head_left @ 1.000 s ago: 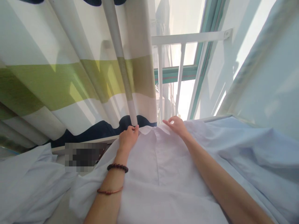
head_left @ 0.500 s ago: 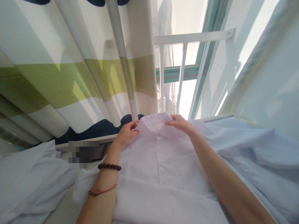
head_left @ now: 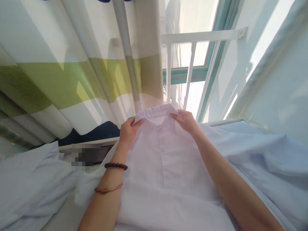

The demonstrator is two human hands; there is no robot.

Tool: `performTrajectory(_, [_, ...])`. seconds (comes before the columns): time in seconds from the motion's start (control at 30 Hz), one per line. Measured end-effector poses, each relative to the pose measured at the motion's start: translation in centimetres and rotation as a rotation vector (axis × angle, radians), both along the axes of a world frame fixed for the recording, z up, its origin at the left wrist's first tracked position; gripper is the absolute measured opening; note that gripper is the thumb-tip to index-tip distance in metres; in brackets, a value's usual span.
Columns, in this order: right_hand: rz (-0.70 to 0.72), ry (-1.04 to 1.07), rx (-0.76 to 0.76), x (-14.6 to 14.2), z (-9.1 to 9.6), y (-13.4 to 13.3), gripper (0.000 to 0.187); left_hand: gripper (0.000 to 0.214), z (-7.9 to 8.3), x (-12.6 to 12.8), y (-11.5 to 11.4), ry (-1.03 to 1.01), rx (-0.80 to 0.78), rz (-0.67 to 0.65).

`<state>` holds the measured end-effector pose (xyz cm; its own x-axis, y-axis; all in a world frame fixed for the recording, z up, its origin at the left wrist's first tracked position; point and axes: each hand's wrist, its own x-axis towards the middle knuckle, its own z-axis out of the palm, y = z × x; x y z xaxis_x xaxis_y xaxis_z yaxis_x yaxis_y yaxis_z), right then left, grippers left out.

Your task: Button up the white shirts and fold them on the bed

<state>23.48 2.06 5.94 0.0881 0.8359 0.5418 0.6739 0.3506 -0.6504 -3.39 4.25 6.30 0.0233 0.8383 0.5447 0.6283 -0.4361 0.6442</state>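
Note:
A white button-up shirt (head_left: 151,157) lies front side up before me, its lower part folded across near my body. My left hand (head_left: 130,130) pinches the left end of the collar between thumb and fingers. At the collar's right end, my right hand (head_left: 184,121) grips the fabric in the same way. The collar (head_left: 156,111) is stretched between both hands, lifted and standing up at the shirt's far end. A dark bead bracelet (head_left: 115,166) and a thin copper-coloured bangle (head_left: 108,189) are on my left arm.
White cloth (head_left: 26,183) lies heaped at the left, and pale fabric (head_left: 267,157) spreads at the right. Near my left wrist is a dark, partly blurred-out object (head_left: 103,154). A striped curtain (head_left: 84,77) and a white railing (head_left: 202,38) before a window stand beyond.
Both hands have moved up and away from me with the collar. It was folded down over the shirt and now stands raised.

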Motion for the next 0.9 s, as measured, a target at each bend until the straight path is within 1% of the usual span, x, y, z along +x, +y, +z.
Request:
performTrajectory(0.07, [-0.121, -0.125, 0.058, -0.7, -0.3, 1.2, 0.031, 0.037, 0.2, 0.3, 1.0, 0.085, 0.068, 0.086])
performTrajectory(0.17, [-0.198, -0.208, 0.063, -1.6, -1.2, 2.8, 0.031, 0.035, -0.1, 1.0, 2.8, 0.258, 0.079, 0.154])
performTrajectory(0.23, [-0.239, -0.242, 0.065, -2.1, -2.1, 3.5, 0.024, 0.03, -0.9, 1.5, 3.6, 0.376, 0.096, 0.194])
performTrajectory(0.27, [-0.266, -0.263, 0.071, -2.3, -2.7, 3.7, 0.021, 0.028, -1.4, 1.8, 3.8, 0.427, 0.123, 0.214])
performTrajectory(0.3, [-0.299, -0.283, 0.084, -2.6, -3.3, 3.8, 0.021, 0.03, -2.0, 2.0, 3.8, 0.464, 0.164, 0.236])
performTrajectory(0.37, [-0.36, -0.311, 0.127, -3.0, -4.6, 3.8, 0.03, 0.042, -3.2, 2.4, 3.4, 0.485, 0.26, 0.264])
performTrajectory(0.4, [-0.379, -0.319, 0.15, -3.0, -5.1, 3.7, 0.032, 0.044, -3.7, 2.5, 3.1, 0.476, 0.298, 0.261])
performTrajectory(0.47, [-0.38, -0.322, 0.179, -3.1, -5.8, 3.7, 0.028, 0.038, -4.5, 2.5, 2.4, 0.474, 0.314, 0.201])
performTrajectory(0.53, [-0.357, -0.325, 0.187, -3.0, -6.1, 3.7, 0.025, 0.03, -4.8, 2.4, 1.9, 0.538, 0.237, 0.087])
performTrajectory(0.6, [-0.35, -0.31, 0.203, -2.9, -6.1, 3.9, 0.031, 0.03, -4.9, 2.4, 1.6, 0.609, 0.144, 0.011])
performTrajectory(0.67, [-0.357, -0.292, 0.221, -2.9, -5.9, 3.8, 0.04, 0.033, -4.8, 2.5, 1.5, 0.641, 0.098, 0.006])
performTrajectory(0.73, [-0.34, -0.307, 0.219, -3.0, -5.8, 3.4, 0.043, 0.036, -4.7, 2.6, 1.1, 0.649, 0.088, 0.023])
performTrajectory(0.83, [-0.233, -0.411, 0.216, -3.5, -6.1, 1.6, 0.044, 0.039, -4.5, 2.4, 0.1, 0.676, 0.087, -0.025])
performTrajectory(0.9, [-0.16, -0.499, 0.21, -3.8, -6.7, 0.0, 0.048, 0.039, -4.4, 1.9, -1.1, 0.698, 0.096, -0.074])
